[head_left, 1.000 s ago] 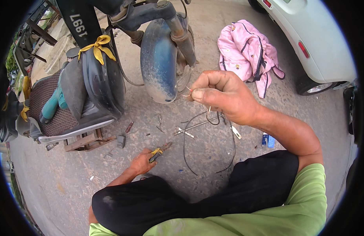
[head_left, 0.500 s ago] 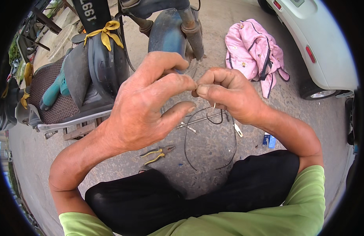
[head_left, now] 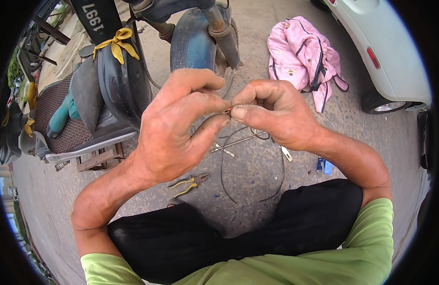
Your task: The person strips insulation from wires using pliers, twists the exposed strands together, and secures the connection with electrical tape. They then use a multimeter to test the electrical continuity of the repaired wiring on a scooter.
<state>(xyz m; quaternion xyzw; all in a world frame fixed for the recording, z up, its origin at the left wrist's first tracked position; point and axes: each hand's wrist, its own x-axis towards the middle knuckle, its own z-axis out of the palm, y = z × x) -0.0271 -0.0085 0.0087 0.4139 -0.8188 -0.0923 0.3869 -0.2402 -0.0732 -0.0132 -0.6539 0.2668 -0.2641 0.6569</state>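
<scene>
In front of me, my right hand [head_left: 281,114] pinches a small red piece [head_left: 228,110] between thumb and forefinger. Much of that piece is hidden by the fingertips. My left hand [head_left: 179,126] meets it from the other side, with thumb and forefinger closed around its end and the other fingers curled above. Under the right hand a thin dark wire [head_left: 261,135] makes a loop; whether the hand holds it I cannot tell. Below the hands, a long thin cable [head_left: 222,171] curves over the ground beside a metal rod [head_left: 238,141].
Yellow-handled pliers [head_left: 190,184] lie before my knees. A white-handled tool [head_left: 286,153] and a small blue box [head_left: 324,166] are at right. Beyond lies a pink cloth [head_left: 302,57] near a white car [head_left: 385,52]. A motorbike wheel [head_left: 193,40] and a teal power tool [head_left: 62,114] stand at left.
My left thumb and forefinger have come together at the red piece, which now shows between the fingertips. The dark wire under my right hand has shifted; the view has moved slightly.
</scene>
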